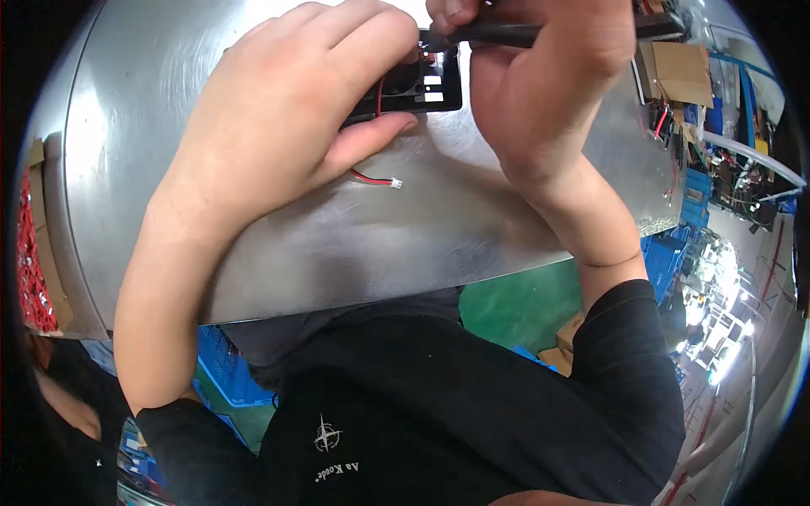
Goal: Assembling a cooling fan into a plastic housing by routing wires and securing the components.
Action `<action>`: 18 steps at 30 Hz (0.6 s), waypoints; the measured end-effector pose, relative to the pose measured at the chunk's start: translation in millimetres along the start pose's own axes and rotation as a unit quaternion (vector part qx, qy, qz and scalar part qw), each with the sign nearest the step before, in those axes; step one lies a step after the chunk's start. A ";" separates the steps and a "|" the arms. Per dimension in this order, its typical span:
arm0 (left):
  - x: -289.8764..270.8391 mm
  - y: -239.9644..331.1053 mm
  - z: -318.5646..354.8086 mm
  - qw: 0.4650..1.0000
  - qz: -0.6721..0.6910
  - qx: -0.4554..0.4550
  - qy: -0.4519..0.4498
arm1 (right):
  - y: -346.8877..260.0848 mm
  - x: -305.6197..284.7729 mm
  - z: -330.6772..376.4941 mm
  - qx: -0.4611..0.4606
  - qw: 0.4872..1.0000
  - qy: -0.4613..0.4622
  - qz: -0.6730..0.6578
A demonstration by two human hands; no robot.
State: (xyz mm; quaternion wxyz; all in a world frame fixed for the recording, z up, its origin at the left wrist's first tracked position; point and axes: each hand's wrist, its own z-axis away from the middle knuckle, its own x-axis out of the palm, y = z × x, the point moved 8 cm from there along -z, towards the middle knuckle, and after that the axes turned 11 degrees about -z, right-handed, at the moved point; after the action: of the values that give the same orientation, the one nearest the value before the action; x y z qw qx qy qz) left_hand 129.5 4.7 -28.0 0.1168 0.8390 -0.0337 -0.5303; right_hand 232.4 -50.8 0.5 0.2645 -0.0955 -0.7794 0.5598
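The left grip (pixel 308 97) is closed over a black housing (pixel 440 107), its thumb along the near edge and its fingers bent over the far part, holding the piece against the bench (pixel 422 244). The right grip (pixel 553 93) is wrapped around a dark rod-shaped tool (pixel 510 34); its near end points left, close to the housing's far right corner, though whether the two touch I cannot tell.

Between the two grips, the housing's open side shows a round black part (pixel 403 76) and some small white patches, with a red wire (pixel 379 97) running beside the left grip's fingers. Just below the left grip's thumb, a red-and-black lead (pixel 369 178) comes out from under the hand and ends in a white plug (pixel 396 183), lying on the bench.

Farther out, to the right of the right grip, stands an open cardboard box (pixel 683 72), with a blue crate (pixel 696 196) nearer the body. Well to the left of the left grip, red packing material (pixel 34 274) sits beside cardboard. Below both grips, past the bench edge, lies green floor (pixel 523 308).
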 end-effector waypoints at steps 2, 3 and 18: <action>-1.2 2.3 -2.9 0.999 0.025 0.017 0.011 | 1.9 -5.1 -4.2 -0.021 0.999 0.038 -0.016; -0.1 1.6 -3.3 1.000 0.023 0.014 0.011 | 3.1 -3.3 -4.1 -0.019 0.999 0.034 -0.017; -7.9 -10.1 3.5 0.992 -0.032 -0.060 0.107 | 0.5 -8.3 -1.7 -0.039 0.998 -0.038 -0.037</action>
State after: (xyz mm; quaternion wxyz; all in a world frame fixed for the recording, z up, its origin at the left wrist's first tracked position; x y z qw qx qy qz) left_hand 122.3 15.3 -24.8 0.1526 0.8833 0.0378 -0.4417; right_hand 240.2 -52.9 -2.0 0.2515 -0.0553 -0.8133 0.5218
